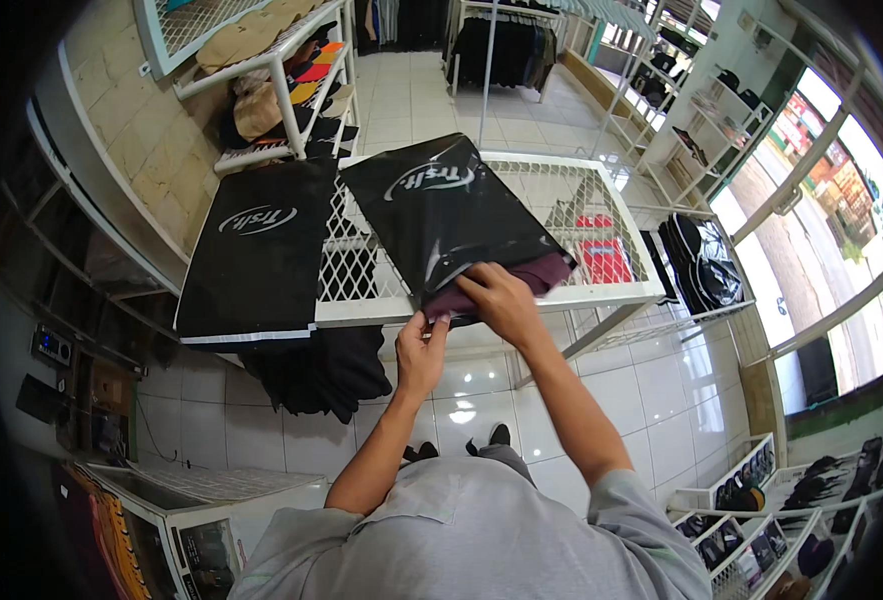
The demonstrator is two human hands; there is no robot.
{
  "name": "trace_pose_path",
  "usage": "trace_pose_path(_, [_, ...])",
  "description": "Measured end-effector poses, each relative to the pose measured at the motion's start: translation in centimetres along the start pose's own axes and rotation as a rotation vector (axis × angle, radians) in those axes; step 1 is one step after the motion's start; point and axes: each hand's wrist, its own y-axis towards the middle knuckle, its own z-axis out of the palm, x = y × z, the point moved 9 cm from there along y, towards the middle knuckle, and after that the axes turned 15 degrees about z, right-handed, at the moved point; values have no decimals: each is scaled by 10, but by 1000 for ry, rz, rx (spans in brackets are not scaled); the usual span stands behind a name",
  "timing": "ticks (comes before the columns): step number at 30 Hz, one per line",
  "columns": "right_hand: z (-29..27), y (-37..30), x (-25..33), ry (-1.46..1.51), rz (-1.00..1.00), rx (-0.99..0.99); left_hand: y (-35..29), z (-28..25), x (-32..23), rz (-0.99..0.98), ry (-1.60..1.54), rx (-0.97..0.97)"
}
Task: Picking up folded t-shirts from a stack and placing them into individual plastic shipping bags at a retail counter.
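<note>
Black plastic bag (451,205), lying aslant over the middle of a white-framed mesh worktop (361,314), its mouth toward the wearer and a maroon cloth (549,274) protruding from it along the near edge. The left hand (422,345) is nearly closed, thumb and fingertips pinched together on the cloth at the near left corner of the bag's mouth. The right hand (501,303) is partly closed, its fingers bent over the cloth and the bag's edge; the fingertips are partly hidden, so whether they grip or merely press cannot be told. Left of this bag, a second black bag (251,255) lies flat on the worktop, a pale strip running along its near edge; both bags bear a light oval emblem on the upper face. Bare mesh shows between the two. To the right, a red item (604,262) is visible through the mesh, below the worktop's surface. Dark fabric (331,370) hangs in folds beneath the near left part of the worktop. Beyond, at upper left, a white shelf unit (279,85) carries caps; at top centre, dark garments (506,55) hang on a rack above the pale tiled floor (401,95).
</note>
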Motion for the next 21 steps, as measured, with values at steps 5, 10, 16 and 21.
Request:
trace_pose_path(5, [-56,-38,-37,-40,-5,-90,-9,-7,7,-75,101,52])
trace_pose_path(10, [-18,-5,-13,62,-30,-144,-14,4,8,-69,59,130])
trace_pose_path(16, [-10,-11,-6,43,-76,-56,-8,-8,-2,-98,82,83])
trace_pose_path(21, [-39,-23,-34,61,21,-163,-17,3,-9,-115,41,120])
